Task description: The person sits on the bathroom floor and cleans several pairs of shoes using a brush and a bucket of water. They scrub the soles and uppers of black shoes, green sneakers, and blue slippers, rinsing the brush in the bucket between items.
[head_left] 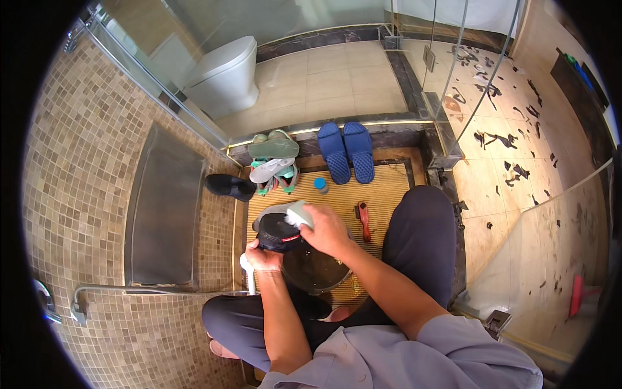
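My left hand [264, 257] grips a black shoe [275, 228] with a small red tag, its pale sole toward the far side. In my right hand [329, 229] is a white scrubbing brush [298, 213], its bristles against or very close to the shoe; exact contact cannot be told. Below both hands sits a round dark basin [317, 271] that appears to hold water. A white hand shower [249, 273] lies beside my left wrist. To the right of the basin rests a red-handled brush [364, 222] with a black end.
Blue slippers [346, 152] lean on the far ledge, beside a pile of green and white shoes [273, 162]. A black shoe [230, 187] lies by the tiled wall. A blue-capped jar [321, 186] stands on the ribbed floor [389, 185]. Glass panels and a toilet [223, 74] are beyond.
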